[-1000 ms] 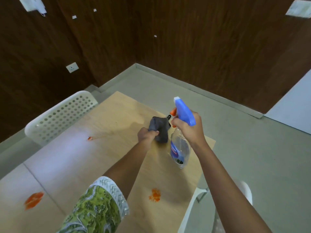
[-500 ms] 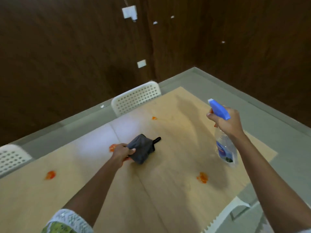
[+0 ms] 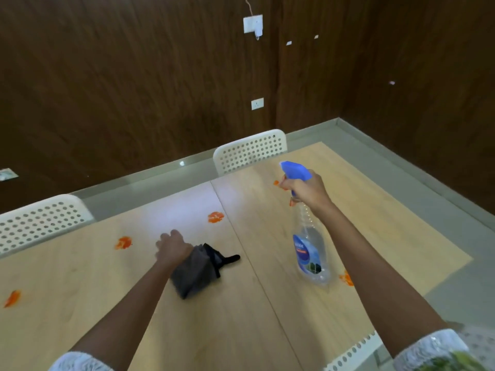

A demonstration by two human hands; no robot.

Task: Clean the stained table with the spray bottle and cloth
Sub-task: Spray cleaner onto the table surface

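The light wooden table carries several orange stains, among them one at the middle seam, one to the left and one at the right edge. My left hand is low over the table centre and holds the dark grey cloth, which trails from under the palm towards me; the hand is motion-blurred. My right hand grips the neck and trigger of the clear spray bottle with its blue head, held in the air above the table's right side, nozzle pointing left.
Two white perforated chairs stand at the far side, one at the centre and one on the left. A third chair's back shows at the near right. Dark wood walls enclose a grey floor.
The view has swung left along the table, revealing more stains. My left hand has lowered with the cloth towards the tabletop. My right hand still holds the bottle up.
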